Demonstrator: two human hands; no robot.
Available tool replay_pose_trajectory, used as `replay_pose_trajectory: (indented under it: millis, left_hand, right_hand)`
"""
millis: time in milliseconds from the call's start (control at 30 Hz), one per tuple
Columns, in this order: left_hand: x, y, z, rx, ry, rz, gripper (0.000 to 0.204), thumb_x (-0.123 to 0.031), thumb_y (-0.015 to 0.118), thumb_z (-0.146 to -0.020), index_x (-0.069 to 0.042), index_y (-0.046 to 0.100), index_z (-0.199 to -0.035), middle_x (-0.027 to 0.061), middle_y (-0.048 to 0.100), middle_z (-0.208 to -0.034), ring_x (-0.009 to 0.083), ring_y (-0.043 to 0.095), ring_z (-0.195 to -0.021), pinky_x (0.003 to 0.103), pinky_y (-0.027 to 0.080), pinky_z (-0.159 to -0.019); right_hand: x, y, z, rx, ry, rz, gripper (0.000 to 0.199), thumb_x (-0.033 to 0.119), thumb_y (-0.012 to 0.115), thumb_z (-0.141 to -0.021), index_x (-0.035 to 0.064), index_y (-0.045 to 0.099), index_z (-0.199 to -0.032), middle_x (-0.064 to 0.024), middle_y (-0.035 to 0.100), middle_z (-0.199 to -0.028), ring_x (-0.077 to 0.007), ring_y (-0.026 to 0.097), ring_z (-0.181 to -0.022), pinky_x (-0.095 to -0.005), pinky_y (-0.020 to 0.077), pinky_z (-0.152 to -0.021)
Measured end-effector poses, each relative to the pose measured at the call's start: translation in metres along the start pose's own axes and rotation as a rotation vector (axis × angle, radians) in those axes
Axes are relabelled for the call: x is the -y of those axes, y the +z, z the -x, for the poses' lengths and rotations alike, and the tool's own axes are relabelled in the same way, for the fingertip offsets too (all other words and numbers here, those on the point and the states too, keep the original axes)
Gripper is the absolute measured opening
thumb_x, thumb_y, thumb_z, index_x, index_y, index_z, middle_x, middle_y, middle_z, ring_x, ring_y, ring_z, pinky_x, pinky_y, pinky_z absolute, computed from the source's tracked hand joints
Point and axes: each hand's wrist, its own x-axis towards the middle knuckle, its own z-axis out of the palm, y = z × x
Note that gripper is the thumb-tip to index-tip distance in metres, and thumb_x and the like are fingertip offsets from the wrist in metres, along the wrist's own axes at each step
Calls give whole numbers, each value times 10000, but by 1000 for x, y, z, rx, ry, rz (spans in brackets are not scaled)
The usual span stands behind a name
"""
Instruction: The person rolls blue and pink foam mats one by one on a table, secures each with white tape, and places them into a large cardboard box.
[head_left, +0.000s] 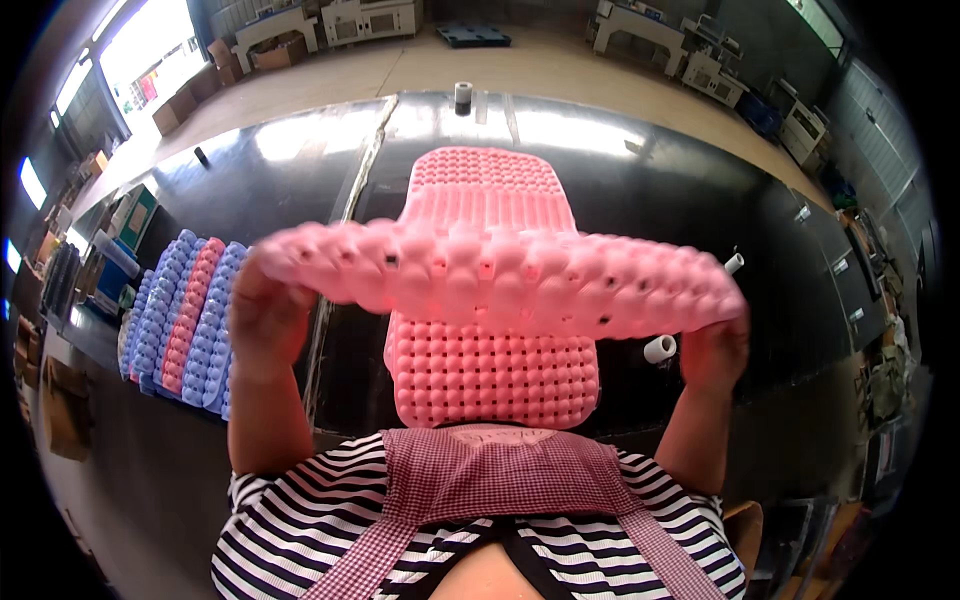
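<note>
Between my two hands hangs a pink bubbled bath mat [500,280], raised crosswise above the table. Its left end is gripped by my left hand [268,330], fingers closed around the edge. My right hand [718,355] is closed on the right end; both hands are slightly blurred. Under the raised mat, a second pink mat [490,380] lies lengthwise on the black table [660,190]. Round bumps with small holes show at its near end, ribs and smaller bumps at its far end. The held mat hides its middle.
At the left, several blue and pink rolled or folded mats [185,320] lie side by side. A white roll [660,348] sits near my right hand, another roll [463,95] at the table's far edge. Beyond are machines [370,20] and a dark pallet [474,36] on the floor.
</note>
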Motion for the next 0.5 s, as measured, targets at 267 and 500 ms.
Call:
replay_pose_trajectory:
  millis: [267,500]
  left_hand:
    - [-3,-22,-174,-71,185,118,183,-73,538,-1056,-43,625,-1215,90,691,-1128,184,651,-1069,330,518,-939]
    - [191,-68,-181,-148,-667,403,681,-576,467,-1055,-13,518,-1435,186,689,-1254,274,678,-1151,409,563,-965]
  right_hand:
    - [38,35,-164,68,-356,-169,457,282,531,-1081,-15,509,-1427,-145,552,-1441,-269,492,-1372,-454,381,-1150]
    - [-130,-9,-209,50,408,-202,850,699,357,-1031,25,379,-1549,-152,573,-1448,-249,589,-1263,-399,423,-1074]
